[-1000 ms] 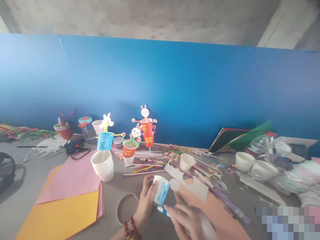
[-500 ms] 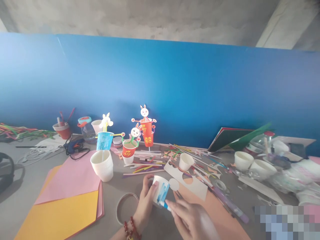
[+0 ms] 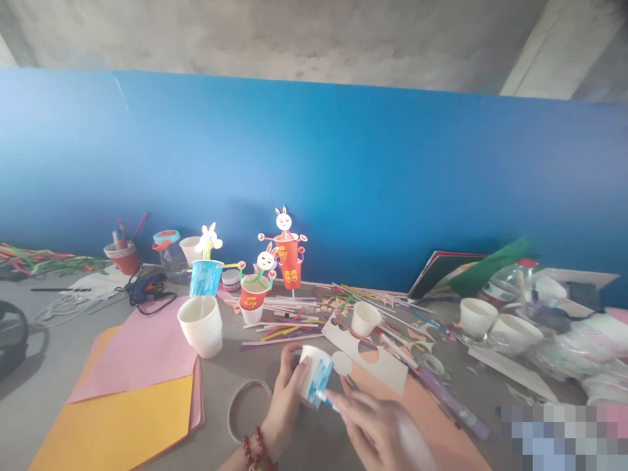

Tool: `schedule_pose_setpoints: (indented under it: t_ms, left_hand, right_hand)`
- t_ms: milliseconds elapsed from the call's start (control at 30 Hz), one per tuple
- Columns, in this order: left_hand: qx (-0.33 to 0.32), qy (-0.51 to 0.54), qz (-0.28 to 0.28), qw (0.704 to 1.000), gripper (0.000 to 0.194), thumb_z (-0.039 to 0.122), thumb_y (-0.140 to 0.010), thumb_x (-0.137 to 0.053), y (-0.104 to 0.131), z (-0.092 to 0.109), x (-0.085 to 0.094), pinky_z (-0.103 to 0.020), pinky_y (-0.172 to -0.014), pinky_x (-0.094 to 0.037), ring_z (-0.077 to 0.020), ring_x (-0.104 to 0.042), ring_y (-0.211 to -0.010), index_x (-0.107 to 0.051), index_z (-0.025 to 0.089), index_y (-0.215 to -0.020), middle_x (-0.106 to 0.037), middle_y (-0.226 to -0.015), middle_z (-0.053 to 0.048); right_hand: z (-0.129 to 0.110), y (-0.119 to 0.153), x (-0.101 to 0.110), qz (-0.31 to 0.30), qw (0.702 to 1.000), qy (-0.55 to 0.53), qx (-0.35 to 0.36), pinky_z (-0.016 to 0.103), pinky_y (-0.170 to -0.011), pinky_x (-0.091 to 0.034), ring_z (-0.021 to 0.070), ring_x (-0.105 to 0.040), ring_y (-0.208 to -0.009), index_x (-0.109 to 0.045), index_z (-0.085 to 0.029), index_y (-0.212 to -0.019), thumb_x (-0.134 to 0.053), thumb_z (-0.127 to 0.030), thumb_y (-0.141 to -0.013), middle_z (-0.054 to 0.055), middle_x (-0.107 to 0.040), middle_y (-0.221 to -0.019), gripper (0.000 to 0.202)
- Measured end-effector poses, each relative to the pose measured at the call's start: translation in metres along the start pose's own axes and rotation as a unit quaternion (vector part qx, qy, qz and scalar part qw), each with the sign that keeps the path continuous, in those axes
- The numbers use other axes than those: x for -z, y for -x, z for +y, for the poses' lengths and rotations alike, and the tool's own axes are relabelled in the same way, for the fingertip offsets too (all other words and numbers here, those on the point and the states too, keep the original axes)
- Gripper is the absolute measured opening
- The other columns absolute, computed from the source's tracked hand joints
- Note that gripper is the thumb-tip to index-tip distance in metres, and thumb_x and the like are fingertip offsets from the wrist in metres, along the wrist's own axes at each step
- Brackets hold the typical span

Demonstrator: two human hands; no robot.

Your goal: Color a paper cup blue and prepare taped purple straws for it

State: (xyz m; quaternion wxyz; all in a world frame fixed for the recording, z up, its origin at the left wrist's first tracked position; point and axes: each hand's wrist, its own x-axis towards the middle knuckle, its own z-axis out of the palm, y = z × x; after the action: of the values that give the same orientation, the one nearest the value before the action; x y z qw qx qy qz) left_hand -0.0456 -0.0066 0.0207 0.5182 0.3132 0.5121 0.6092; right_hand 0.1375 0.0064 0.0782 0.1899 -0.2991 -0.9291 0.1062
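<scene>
My left hand (image 3: 287, 392) grips a white paper cup (image 3: 310, 374) by its side, tilted with its rim up and away from me. Streaks of blue colour cover part of the cup's wall. Between the fingers of my right hand (image 3: 375, 425) is a blue and white marker (image 3: 328, 400), its tip against the blue patch. A roll of tape (image 3: 249, 411) lies flat beside my left wrist. Just beyond the cup is a small white paper disc (image 3: 342, 363), by a white card with round holes (image 3: 375, 360).
Behind stand rabbit-topped red cups (image 3: 289, 261), a blue-coloured cup (image 3: 205, 278) and a stack of white cups (image 3: 201, 327). Coloured paper (image 3: 132, 418) lies at left, near a glue gun (image 3: 147, 288). Paper sticks (image 3: 284, 332) and scraps litter the middle; plastic bags (image 3: 564, 353) are at right.
The marker has shifted slightly up the cup's wall with my right hand, and its tip now sits higher on the blue patch. My left hand and the cup stay nearly still.
</scene>
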Motion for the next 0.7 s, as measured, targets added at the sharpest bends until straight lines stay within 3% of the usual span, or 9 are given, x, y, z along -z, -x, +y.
schedule_pose_setpoints:
  t_ms: [100, 233, 367, 533, 700]
  left_hand:
    - [-0.001, 0.016, -0.009, 1.000, 0.043, 0.056, -0.086, -0.056, -0.001, -0.001, 0.000, -0.031, -0.074, -0.047, -0.0222, -0.059, -0.088, -0.042, 0.026, -0.114, -0.061, -0.099, -0.003]
    - [0.015, 0.010, 0.010, 1.000, 0.045, 0.061, -0.084, -0.055, -0.003, -0.002, 0.000, -0.030, -0.070, -0.045, -0.0208, -0.059, -0.081, -0.044, 0.027, -0.112, -0.061, -0.092, -0.001]
    - [0.017, -0.001, 0.009, 1.000, 0.049, 0.064, -0.082, -0.055, -0.003, -0.001, 0.000, -0.030, -0.069, -0.045, -0.0211, -0.060, -0.078, -0.045, 0.026, -0.112, -0.062, -0.089, -0.001]
    - [0.009, 0.003, 0.022, 1.000, 0.046, 0.061, -0.083, -0.056, -0.004, -0.002, 0.001, -0.030, -0.070, -0.045, -0.0207, -0.059, -0.079, -0.045, 0.026, -0.111, -0.061, -0.087, -0.001]
    - [0.025, 0.012, 0.008, 1.000, 0.045, 0.061, -0.084, -0.054, -0.005, -0.004, 0.001, -0.030, -0.068, -0.044, -0.0190, -0.057, -0.073, -0.043, 0.027, -0.112, -0.060, -0.085, 0.000]
  right_hand:
    - [0.003, 0.000, -0.002, 0.037, 0.999, 0.002, -0.009, 0.020, -0.049, -0.046, 0.0149, -0.067, -0.058, -0.064, -0.022, -0.123, -0.037, -0.015, -0.094, 0.005, -0.073, -0.081, 0.040]
    - [0.005, 0.002, -0.009, 0.018, 0.999, 0.003, 0.038, 0.018, -0.047, -0.045, 0.0127, -0.065, -0.050, -0.067, -0.026, -0.121, -0.042, -0.016, -0.094, 0.000, -0.070, -0.070, 0.038]
    - [0.005, 0.005, -0.011, 0.047, 0.999, -0.014, 0.001, 0.018, -0.051, -0.048, 0.0135, -0.068, -0.058, -0.065, -0.025, -0.122, -0.039, -0.017, -0.096, 0.003, -0.073, -0.078, 0.038]
    - [0.004, 0.007, -0.015, 0.040, 0.999, -0.009, 0.035, 0.018, -0.048, -0.047, 0.0131, -0.066, -0.052, -0.067, -0.028, -0.118, -0.044, -0.012, -0.089, -0.001, -0.071, -0.071, 0.040]
    - [0.003, 0.008, -0.016, 0.053, 0.998, -0.034, 0.006, 0.017, -0.051, -0.049, 0.0128, -0.066, -0.054, -0.065, -0.027, -0.121, -0.040, -0.016, -0.095, 0.001, -0.071, -0.075, 0.038]
